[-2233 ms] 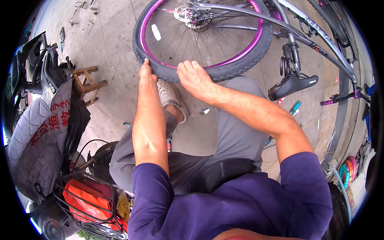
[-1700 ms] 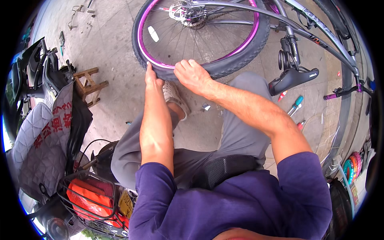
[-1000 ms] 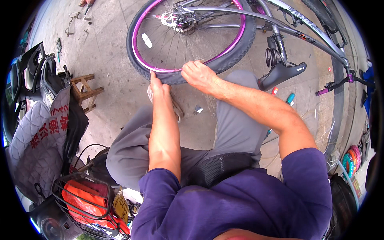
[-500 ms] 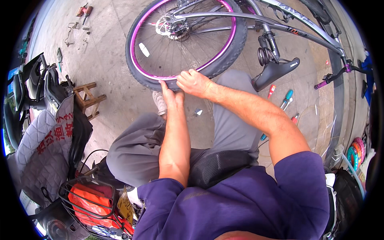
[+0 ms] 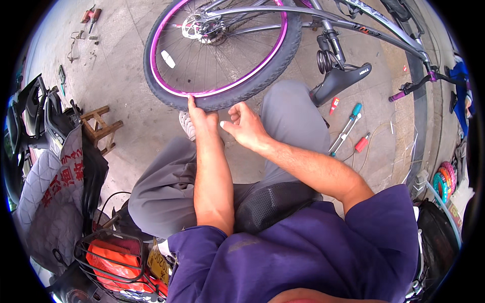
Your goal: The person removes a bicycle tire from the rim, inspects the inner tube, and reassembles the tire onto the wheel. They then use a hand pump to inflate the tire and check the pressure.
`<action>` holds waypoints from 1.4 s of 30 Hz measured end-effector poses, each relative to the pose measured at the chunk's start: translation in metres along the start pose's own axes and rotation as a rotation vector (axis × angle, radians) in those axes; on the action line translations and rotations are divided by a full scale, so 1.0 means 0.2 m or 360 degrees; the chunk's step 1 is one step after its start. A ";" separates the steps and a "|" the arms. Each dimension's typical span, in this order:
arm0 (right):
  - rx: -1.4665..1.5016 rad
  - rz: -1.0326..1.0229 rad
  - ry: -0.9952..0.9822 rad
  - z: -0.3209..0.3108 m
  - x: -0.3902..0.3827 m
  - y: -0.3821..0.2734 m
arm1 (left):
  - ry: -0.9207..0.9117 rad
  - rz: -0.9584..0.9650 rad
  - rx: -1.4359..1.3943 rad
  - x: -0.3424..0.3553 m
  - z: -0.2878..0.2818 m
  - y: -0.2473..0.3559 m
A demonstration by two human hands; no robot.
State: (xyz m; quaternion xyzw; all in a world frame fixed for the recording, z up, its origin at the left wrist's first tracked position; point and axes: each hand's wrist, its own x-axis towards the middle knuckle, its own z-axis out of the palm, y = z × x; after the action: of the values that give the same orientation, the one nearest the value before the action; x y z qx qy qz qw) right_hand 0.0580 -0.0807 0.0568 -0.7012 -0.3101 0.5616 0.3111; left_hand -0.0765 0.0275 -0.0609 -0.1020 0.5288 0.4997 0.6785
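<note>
A bicycle wheel with a purple rim and a black knobby tire lies tilted in front of me, attached to a grey bicycle frame. My left hand grips the tire's near edge. One of its digits presses on the sidewall by the rim; the others are mostly hidden beneath. To its right, my right hand is off the tire, with thumb and loosely curled fingers apart and nothing visible between them. Spokes, a brake disc and a white reflector show inside the rim.
Right of my knee lie a teal-handled screwdriver, a red-handled tool and a small red-and-white tube, below the black saddle. A wooden stool stands left, beside a scooter with a quilted cover. More tools lie far left.
My right hand has come away from the tire toward me, and its fingers have parted. The left hand keeps its place on the tire. The whole view has shifted slightly.
</note>
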 end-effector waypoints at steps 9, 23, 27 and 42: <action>0.1628 0.0625 0.0679 -0.19 0.44 0.05 | 0.0081 -0.0001 -0.0009 -0.07 0.11 0.04; 0.1712 0.0254 0.1083 -0.12 0.55 0.06 | 0.0105 0.0049 0.0196 -0.04 0.14 0.07; 0.1715 0.0386 0.1202 -0.06 0.54 0.03 | -0.0117 0.0000 0.0304 0.14 -0.06 0.25; 0.0395 -0.0108 0.1565 -0.86 0.81 0.00 | -0.0301 -0.0479 0.0264 -0.38 0.12 -0.31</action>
State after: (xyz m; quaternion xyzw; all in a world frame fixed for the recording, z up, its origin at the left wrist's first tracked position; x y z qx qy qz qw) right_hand 0.2551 0.0322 -0.0096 -0.8298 -0.0805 0.1874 0.5194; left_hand -0.0077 -0.0292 -0.0131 -0.0763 0.4808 0.3547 0.7982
